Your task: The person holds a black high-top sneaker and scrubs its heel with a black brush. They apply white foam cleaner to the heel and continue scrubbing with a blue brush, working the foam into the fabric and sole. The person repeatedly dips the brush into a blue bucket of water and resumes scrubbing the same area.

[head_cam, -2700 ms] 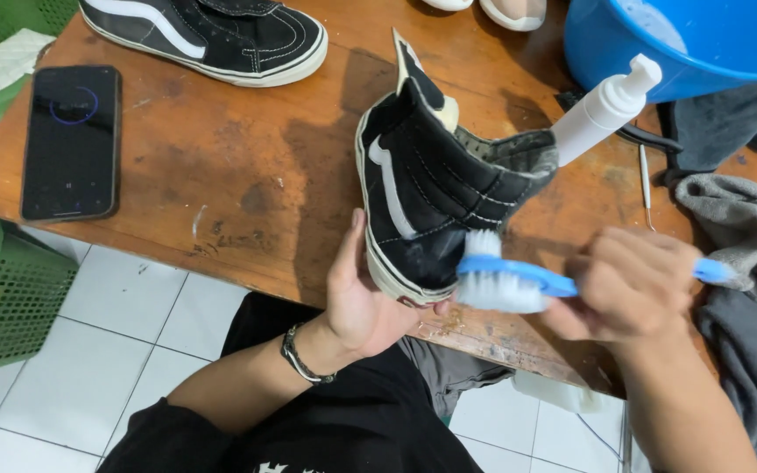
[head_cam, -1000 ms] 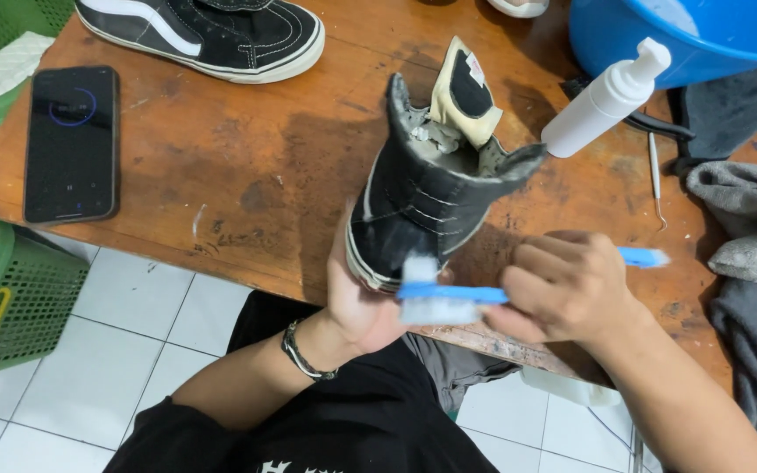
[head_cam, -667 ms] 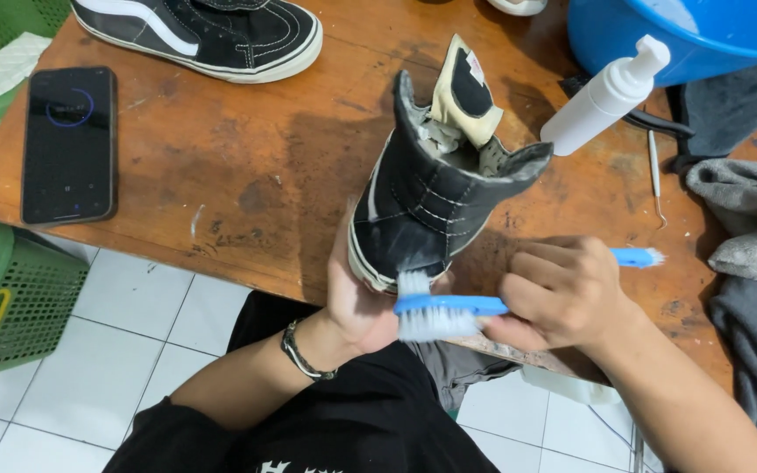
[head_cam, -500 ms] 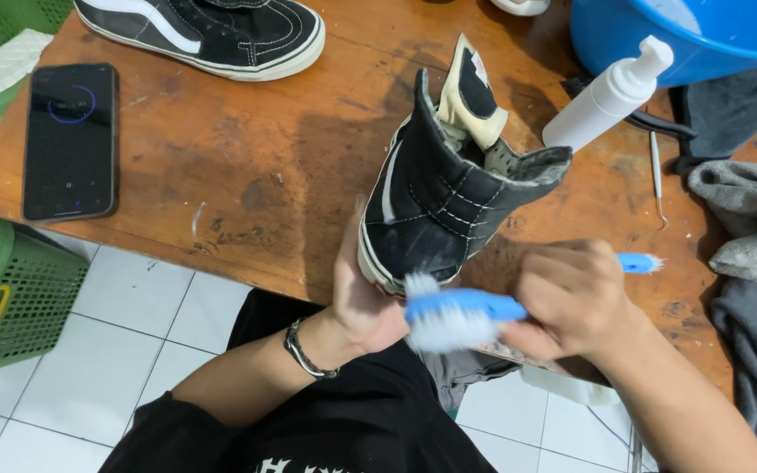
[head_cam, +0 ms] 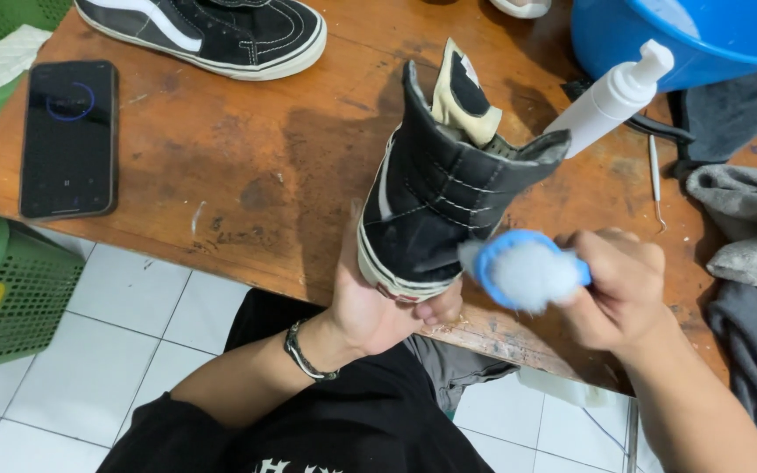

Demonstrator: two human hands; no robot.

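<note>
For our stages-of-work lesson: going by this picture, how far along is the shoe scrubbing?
In hand: the left hand props the black high-top shoe heel-down while the right hand holds the blue brush beside its heel. Nothing looks finished. The second black shoe lies untouched on the table.

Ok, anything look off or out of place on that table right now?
Nothing alarming. The phone lies at the wooden table edge, its corner slightly overhanging. The white pump bottle leans tilted behind the held shoe.

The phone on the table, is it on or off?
On. The phone lies flat on the wooden table, and its dark screen shows a glowing blue ring.
</note>
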